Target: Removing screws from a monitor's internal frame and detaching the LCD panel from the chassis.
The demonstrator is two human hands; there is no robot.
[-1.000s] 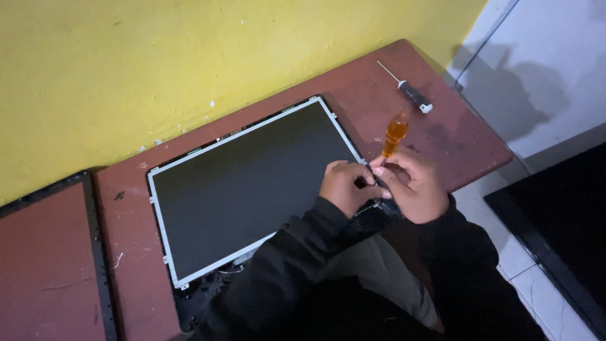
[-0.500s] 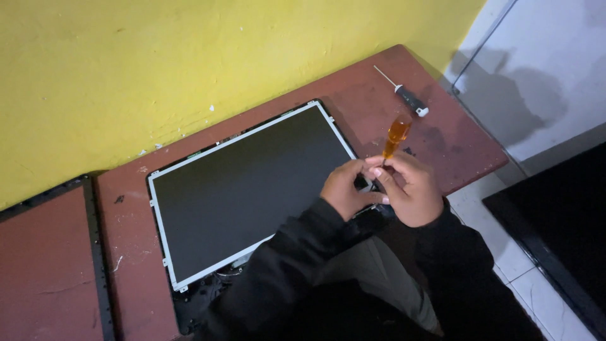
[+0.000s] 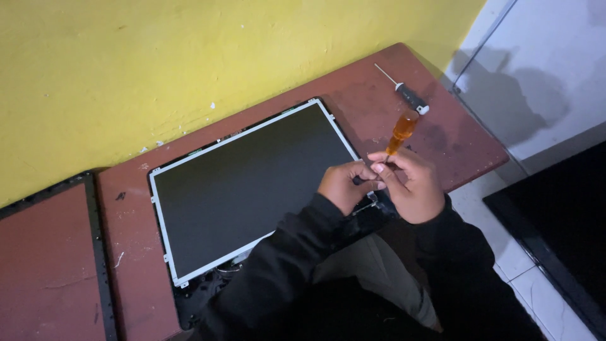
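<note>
Nearest the camera, dark sleeves lead to both hands, which meet at the lower right corner of the flat display panel. The right hand has its grip closed around the orange-handled screwdriver, the handle rising up and away from the fingers; the tip is hidden behind the hands, so whether it sits in a screw cannot be told. The left hand curls in, fingertips touching the right hand's fingers near the shaft; it seems closed on something small or on the shaft itself, but that cannot be told.

To do this well, the driver likely wants to stand square to the panel's metal frame, pressed down firmly while turning slowly, with the left fingers steadying the shaft so the tip does not skid onto the dark screen.

The panel lies flat on the reddish-brown tabletop. Beyond the hands, a second screwdriver with a dark handle lies well apart, near the tabletop's far edge. Behind everything stands a yellow wall.
</note>
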